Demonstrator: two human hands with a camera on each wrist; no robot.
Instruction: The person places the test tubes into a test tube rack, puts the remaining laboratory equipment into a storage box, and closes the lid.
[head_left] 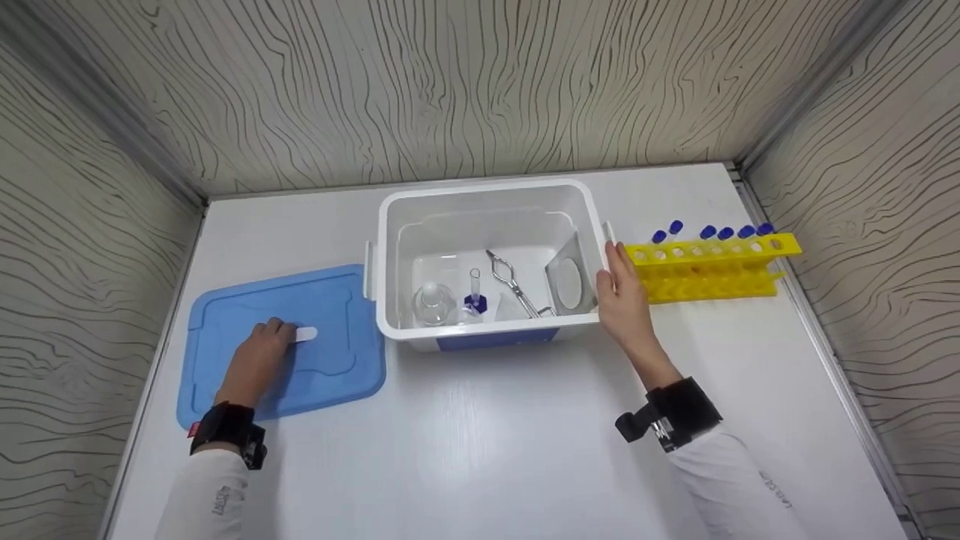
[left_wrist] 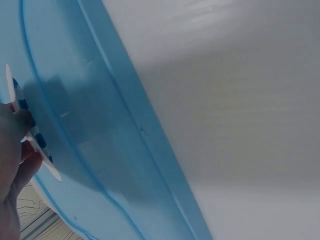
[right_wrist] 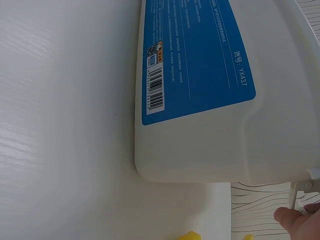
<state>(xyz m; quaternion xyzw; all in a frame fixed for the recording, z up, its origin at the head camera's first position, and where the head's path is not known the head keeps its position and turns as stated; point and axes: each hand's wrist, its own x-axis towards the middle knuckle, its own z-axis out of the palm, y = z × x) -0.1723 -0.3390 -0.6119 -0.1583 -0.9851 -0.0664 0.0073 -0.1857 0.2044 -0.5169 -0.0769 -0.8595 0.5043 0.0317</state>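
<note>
On the left, my left hand (head_left: pixel 260 358) pinches the white handle (left_wrist: pixel 19 112) of the blue lid (head_left: pixel 225 330), which lies on the table. My right hand (head_left: pixel 624 304) grips the white storage bin (head_left: pixel 386 225) at its right-side handle (right_wrist: pixel 294 194); some of the fingers are hidden. Inside the bin are a clear glass flask (head_left: pixel 433 305), a measuring cylinder (head_left: pixel 475 285) with a blue base, metal tongs (head_left: pixel 510 281), and a grey wire gauze (head_left: pixel 568 281) with a white disc, leaning at the right wall.
Right of the bin, close to my right hand, stands a yellow test tube rack (head_left: pixel 712 289) with several blue-capped tubes (head_left: pixel 709 232). All of it sits on a white table (head_left: pixel 480 442), with wood-patterned panels (head_left: pixel 450 90) at the back and both sides.
</note>
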